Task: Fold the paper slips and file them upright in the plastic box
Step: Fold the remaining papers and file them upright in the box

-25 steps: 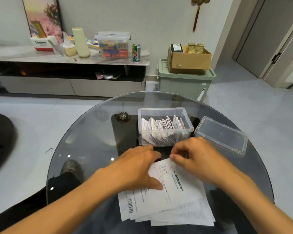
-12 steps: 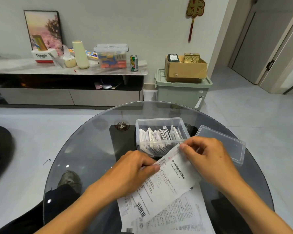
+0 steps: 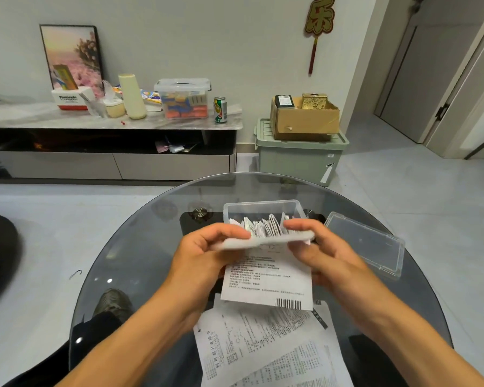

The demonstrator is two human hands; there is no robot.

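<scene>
Both hands, left hand (image 3: 207, 255) and right hand (image 3: 319, 247), pinch the slip (image 3: 266, 277) by its top fold, long edge crosswise, box (image 3: 263, 209) just beyond the fingertips.

A round glass table (image 3: 140, 263) is carrying a clear plastic box (image 3: 263, 208) that is holding folded slips upright, with the box's clear lid (image 3: 366, 244) lying flat just to its right. Loose printed sheets (image 3: 263, 347) are lying in an overlapping pile on the near part of the glass. The table is standing on a pale tiled floor (image 3: 53, 247), where a low cabinet (image 3: 109, 163) and a green storage bin (image 3: 299, 157) are also sitting against the far wall.
</scene>
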